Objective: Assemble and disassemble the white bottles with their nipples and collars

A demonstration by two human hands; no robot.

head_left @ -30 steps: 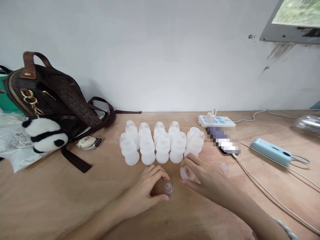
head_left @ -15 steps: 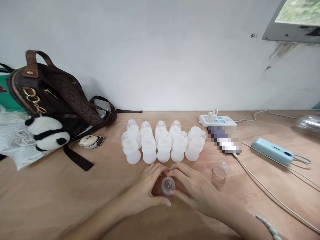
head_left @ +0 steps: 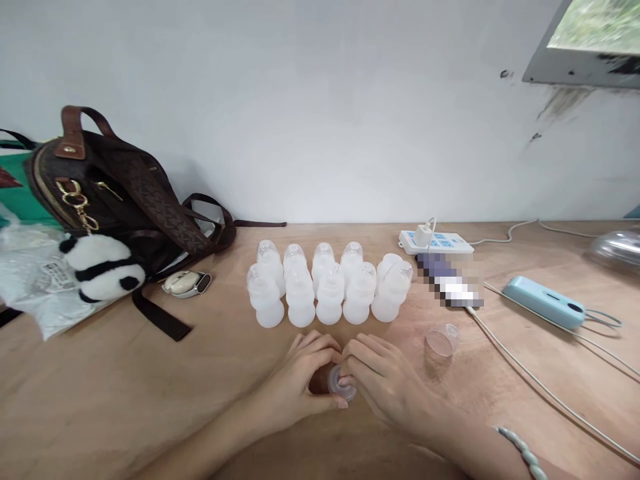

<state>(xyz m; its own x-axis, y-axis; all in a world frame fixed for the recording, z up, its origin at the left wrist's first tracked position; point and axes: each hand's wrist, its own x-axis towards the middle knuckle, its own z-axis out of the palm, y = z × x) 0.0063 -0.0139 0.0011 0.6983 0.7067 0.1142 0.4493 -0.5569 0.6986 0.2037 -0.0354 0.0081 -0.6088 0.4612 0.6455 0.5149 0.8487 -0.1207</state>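
A small translucent bottle ring with a nipple [head_left: 349,395], seen from above, is between my hands at the table's near middle. My left hand [head_left: 305,377] curves round its left side, with thumb at the near edge and fingers at the far edge. Over its middle, my right hand [head_left: 383,373] has thumb and fingertips pinched at the nipple, largely covering it. Beyond the hands stand two rows of white baby bottles [head_left: 330,293], most with clear domed caps. To the right lies a loose clear cap [head_left: 442,340].
A dark backpack [head_left: 125,180] with a panda plush [head_left: 103,267] stands at left, near a cream computer mouse [head_left: 184,283]. At right are a power strip [head_left: 453,244], a blurred phone-like item [head_left: 445,277], a light-blue device [head_left: 545,300] and a trailing white cable [head_left: 530,373].
My right thumb and fingertips have moved from the ring's right edge onto its middle and pinched together. My left thumb has come in against the near edge. The view has shifted slightly.
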